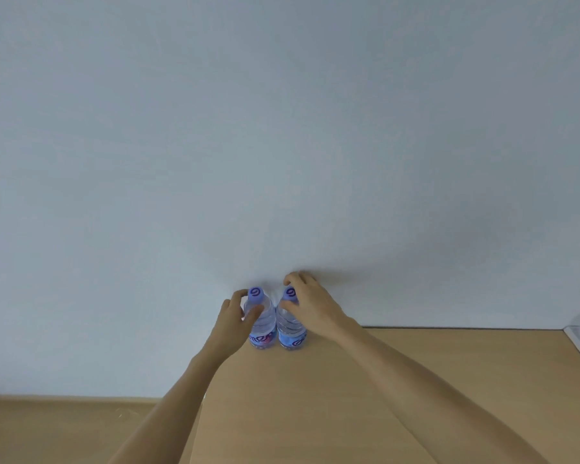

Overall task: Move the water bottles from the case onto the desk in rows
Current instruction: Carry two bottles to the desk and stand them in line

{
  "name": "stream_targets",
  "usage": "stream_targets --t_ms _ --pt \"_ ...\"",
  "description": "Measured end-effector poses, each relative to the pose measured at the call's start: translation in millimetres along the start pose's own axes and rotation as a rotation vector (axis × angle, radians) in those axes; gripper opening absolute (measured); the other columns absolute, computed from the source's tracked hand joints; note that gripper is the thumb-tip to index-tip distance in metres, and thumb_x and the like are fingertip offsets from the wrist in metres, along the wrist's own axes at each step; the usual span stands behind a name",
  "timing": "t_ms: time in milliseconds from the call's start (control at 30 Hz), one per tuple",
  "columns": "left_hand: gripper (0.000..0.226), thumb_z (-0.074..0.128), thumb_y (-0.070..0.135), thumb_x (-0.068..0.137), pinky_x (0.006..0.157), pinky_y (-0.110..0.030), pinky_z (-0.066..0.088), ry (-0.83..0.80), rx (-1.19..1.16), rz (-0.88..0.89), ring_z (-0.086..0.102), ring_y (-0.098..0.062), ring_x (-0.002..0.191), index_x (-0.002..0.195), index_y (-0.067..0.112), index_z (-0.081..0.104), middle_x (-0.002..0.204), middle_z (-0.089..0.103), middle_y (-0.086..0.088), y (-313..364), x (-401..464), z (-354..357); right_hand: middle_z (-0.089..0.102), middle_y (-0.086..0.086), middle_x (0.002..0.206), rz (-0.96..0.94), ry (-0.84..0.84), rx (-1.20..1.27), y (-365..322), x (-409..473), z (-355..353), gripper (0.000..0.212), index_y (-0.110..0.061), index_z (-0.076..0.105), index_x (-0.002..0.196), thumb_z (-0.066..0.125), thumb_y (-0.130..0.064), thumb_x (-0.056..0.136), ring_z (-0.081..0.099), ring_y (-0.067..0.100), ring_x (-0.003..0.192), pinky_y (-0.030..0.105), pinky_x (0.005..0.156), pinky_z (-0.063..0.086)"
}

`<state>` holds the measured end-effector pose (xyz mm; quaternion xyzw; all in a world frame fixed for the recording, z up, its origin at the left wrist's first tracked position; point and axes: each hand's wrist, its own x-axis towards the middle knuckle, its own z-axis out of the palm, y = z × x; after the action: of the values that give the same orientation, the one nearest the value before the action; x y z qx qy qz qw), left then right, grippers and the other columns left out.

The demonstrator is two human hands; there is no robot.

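Clear plastic water bottles, two, blue caps, upright and side by side at the far edge of the tan desk [382, 396], against the wall [282, 128].
Left bottle [261, 324]: shoulder held between thumb and fingers of the left hand [230, 316], cap standing above the grip.
Right bottle [291, 326]: right hand [310, 304] curled over neck and cap, body hanging below the grip; finger contact behind the cap probably firm, view poor.
Step judged: placing the first pair of a row. Next move called for: releasing both, returning to the case, which was out of sight.
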<state>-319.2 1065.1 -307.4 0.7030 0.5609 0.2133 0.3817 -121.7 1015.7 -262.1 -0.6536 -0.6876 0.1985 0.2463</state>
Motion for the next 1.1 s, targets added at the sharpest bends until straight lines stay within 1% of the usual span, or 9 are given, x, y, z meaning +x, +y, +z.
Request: stream_targets --t_ms 100,200,300,367,500,700,833,933,1100 --pt "0.055 0.062 0.042 0.090 0.069 -0.025 0.043 -0.036 -0.086 -0.142 0.057 -0.017 0.088 0.136 0.024 0.038 0.112 0.057 -0.010 -14.0 -13.9 8.1 0.046 -0.001 0.122 0.073 0.029 0.144 8.2 -8.6 7.8 0.039 -0.014 0.047 0.118 0.069 -0.028 0.088 0.048 0.018 0.111 0.030 0.090 0.044" --pt "0.065 0.066 0.030 0.090 0.061 -0.017 0.043 -0.101 -0.097 -0.131 0.060 -0.010 0.086 0.142 0.026 0.027 0.099 0.060 -0.003 -21.3 -23.7 17.0 0.044 0.003 0.128 0.182 -0.023 0.180 21.7 -22.7 21.3 0.056 -0.015 0.043 0.130 0.073 -0.028 0.084 0.049 0.022 0.115 0.033 0.093 0.044" --pt "0.068 0.067 0.025 0.090 0.061 -0.013 0.044 -0.103 -0.116 -0.134 0.060 -0.005 0.087 0.144 0.021 0.027 0.097 0.058 0.008 -21.0 -23.3 22.4 0.048 0.007 0.124 0.344 -0.114 0.164 35.3 -35.2 36.6 0.064 -0.014 0.037 0.135 0.073 -0.030 0.083 0.054 0.023 0.103 0.031 0.078 0.046" --pt "0.069 0.067 0.024 0.090 0.069 -0.022 0.049 -0.102 -0.127 -0.131 0.062 -0.012 0.094 0.145 0.019 0.027 0.099 0.054 0.013 -21.4 -21.1 25.0 0.058 0.008 0.114 0.389 -0.183 0.166 41.5 -40.7 47.4 0.060 -0.012 0.037 0.130 0.070 -0.029 0.084 0.057 0.021 0.092 0.030 0.067 0.044" --pt "0.066 0.062 0.022 0.092 0.072 -0.039 0.052 -0.119 -0.124 -0.124 0.064 -0.021 0.086 0.144 0.016 0.022 0.097 0.062 0.004 -30.7 -13.1 29.6 0.064 0.005 0.102 0.427 -0.206 0.244 44.1 -41.0 63.6 0.055 -0.009 0.036 0.131 0.064 -0.027 0.088 0.062 0.022 0.089 0.033 0.070 0.047" --pt "0.062 0.058 0.022 0.095 0.064 -0.024 0.048 -0.187 -0.148 -0.129 0.060 -0.005 0.077 0.142 0.024 0.018 0.103 0.061 0.009 -42.1 -3.8 29.2 0.061 0.005 0.105 0.454 -0.189 0.211 45.4 -25.1 74.9 0.047 -0.006 0.033 0.131 0.059 -0.019 0.094 0.057 0.020 0.089 0.030 0.070 0.043" --pt "0.066 0.058 0.020 0.095 0.064 -0.021 0.046 -0.214 -0.104 -0.103 0.059 -0.009 0.088 0.145 0.020 0.015 0.107 0.050 0.018 -36.6 -3.5 25.3 0.061 0.004 0.109 0.460 -0.207 0.198 45.1 -24.5 73.1 0.051 -0.007 0.031 0.134 0.061 -0.021 0.095 0.059 0.021 0.093 0.035 0.077 0.049" --pt "0.067 0.062 0.023 0.093 0.078 -0.026 0.048 -0.195 -0.072 -0.100 0.058 -0.015 0.107 0.145 0.019 0.020 0.119 0.054 0.005 -31.0 -7.8 19.9 0.064 0.007 0.108 0.481 -0.244 0.128 40.5 -26.2 65.9 0.056 -0.009 0.030 0.135 0.060 -0.029 0.093 0.063 0.025 0.094 0.040 0.079 0.052" --pt "0.065 0.061 0.024 0.092 0.082 -0.034 0.048 -0.142 -0.057 -0.032 0.061 -0.023 0.102 0.143 0.030 0.020 0.118 0.060 -0.005 -18.7 -17.7 7.3 0.065 -0.004 0.098 0.465 -0.235 0.095 34.7 -33.3 40.1 0.056 -0.017 0.041 0.127 0.063 -0.047 0.085 0.064 0.018 0.086 0.033 0.066 0.049"
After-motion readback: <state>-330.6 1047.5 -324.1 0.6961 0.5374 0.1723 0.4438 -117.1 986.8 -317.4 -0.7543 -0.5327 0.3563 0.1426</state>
